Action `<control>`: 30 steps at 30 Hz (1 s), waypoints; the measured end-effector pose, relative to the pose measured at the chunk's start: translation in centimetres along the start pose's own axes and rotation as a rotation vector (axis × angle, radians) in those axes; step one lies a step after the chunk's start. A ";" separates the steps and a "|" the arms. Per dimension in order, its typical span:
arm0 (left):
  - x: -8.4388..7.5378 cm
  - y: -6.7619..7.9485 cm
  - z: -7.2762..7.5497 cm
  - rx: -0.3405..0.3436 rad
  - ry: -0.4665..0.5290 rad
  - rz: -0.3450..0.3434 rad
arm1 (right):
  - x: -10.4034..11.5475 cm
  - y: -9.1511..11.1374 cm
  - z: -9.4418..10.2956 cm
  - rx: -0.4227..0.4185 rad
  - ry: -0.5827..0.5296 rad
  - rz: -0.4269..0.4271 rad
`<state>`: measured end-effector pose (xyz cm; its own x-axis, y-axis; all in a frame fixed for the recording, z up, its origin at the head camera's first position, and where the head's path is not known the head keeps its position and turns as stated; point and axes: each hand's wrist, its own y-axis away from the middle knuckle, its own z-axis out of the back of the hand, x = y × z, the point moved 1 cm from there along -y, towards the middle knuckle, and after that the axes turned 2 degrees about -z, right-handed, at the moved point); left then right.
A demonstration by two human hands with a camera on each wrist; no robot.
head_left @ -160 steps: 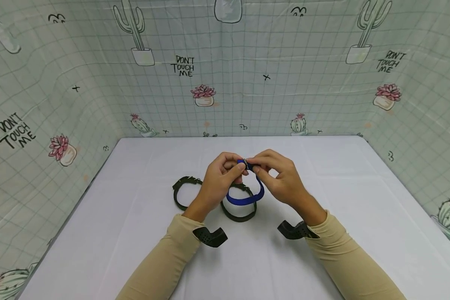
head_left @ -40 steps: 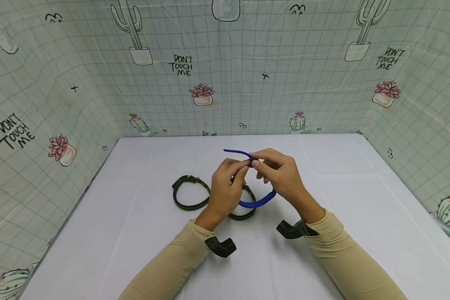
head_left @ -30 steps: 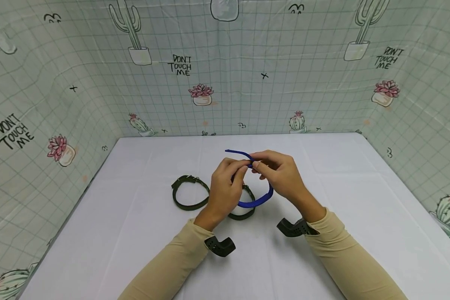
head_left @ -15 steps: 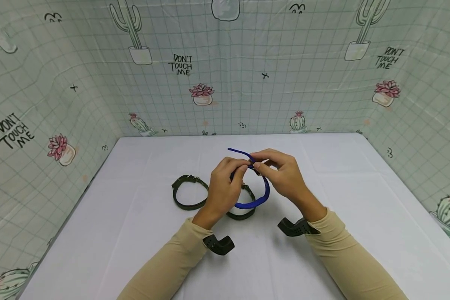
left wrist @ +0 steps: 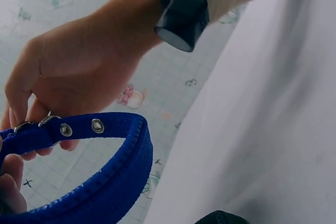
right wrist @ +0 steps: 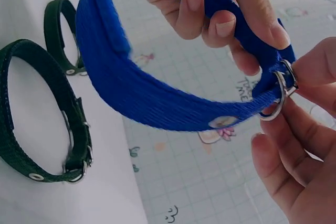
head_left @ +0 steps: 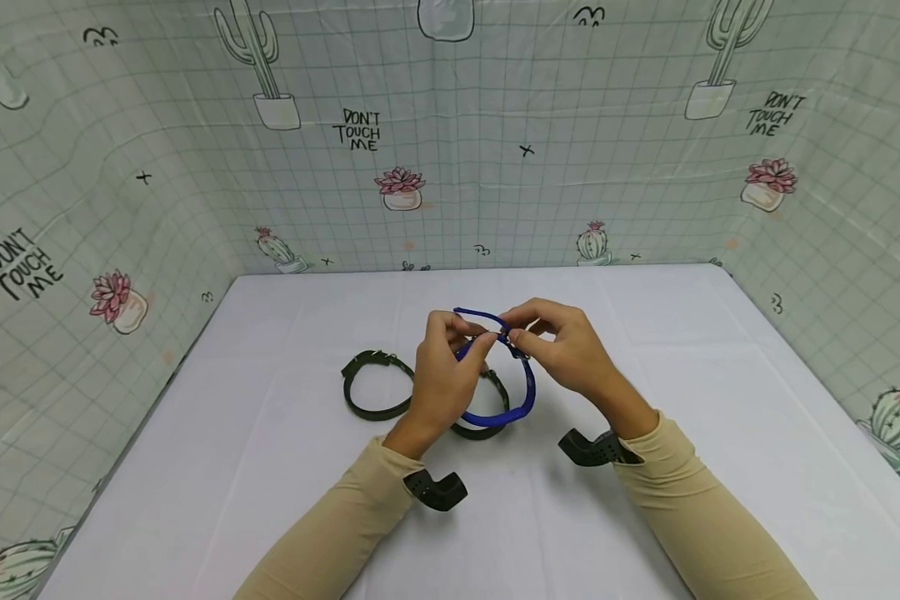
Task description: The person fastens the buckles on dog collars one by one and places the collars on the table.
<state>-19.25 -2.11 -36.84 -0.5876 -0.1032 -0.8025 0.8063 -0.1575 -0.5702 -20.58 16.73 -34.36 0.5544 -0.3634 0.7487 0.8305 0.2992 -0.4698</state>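
Above the table both hands hold a blue pet collar (head_left: 528,398), bent into a loop, its free end pointing up and left. My left hand (head_left: 447,367) pinches the strap between thumb and fingers; in the right wrist view its thumb lies along the blue webbing (right wrist: 163,106). My right hand (head_left: 562,346) pinches the collar at its metal buckle (right wrist: 290,73), beside a D-ring (right wrist: 283,98). Metal eyelets (left wrist: 97,125) show on the strap in the left wrist view. Behind the blue loop lies a dark green collar (head_left: 477,433), partly hidden by it and the left hand.
Another dark green collar (head_left: 375,414) lies buckled in a ring on the white table (head_left: 292,483), left of the left hand. A cactus-print curtain (head_left: 457,200) surrounds the table at the back and sides. A black camera mount (head_left: 437,490) hangs from each wrist.
The collar's free end, unseen at first, now sticks out above the hands. Lately the loop has swung slightly left, the buckle area has come into sight, and the left fingers have lifted a little.
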 end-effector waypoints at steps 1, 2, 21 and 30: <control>0.1 0.0 0.1 -0.011 0.032 0.019 | 0.0 0.0 0.0 0.007 0.008 0.001; 0.2 -0.1 0.2 -0.022 0.058 0.034 | 0.0 -0.1 -0.1 0.013 0.016 0.003; 0.5 -0.3 0.7 -0.019 0.095 0.034 | -0.4 -0.1 0.2 -0.001 0.025 0.008; 0.4 -0.2 0.5 -0.016 0.134 0.074 | -0.3 -0.2 0.3 0.007 -0.009 -0.004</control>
<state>-19.64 -2.63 -36.95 -0.5133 0.0178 -0.8580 0.8487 -0.1381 -0.5106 -20.88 17.03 -34.33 0.5503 -0.3568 0.7549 0.8325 0.3038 -0.4633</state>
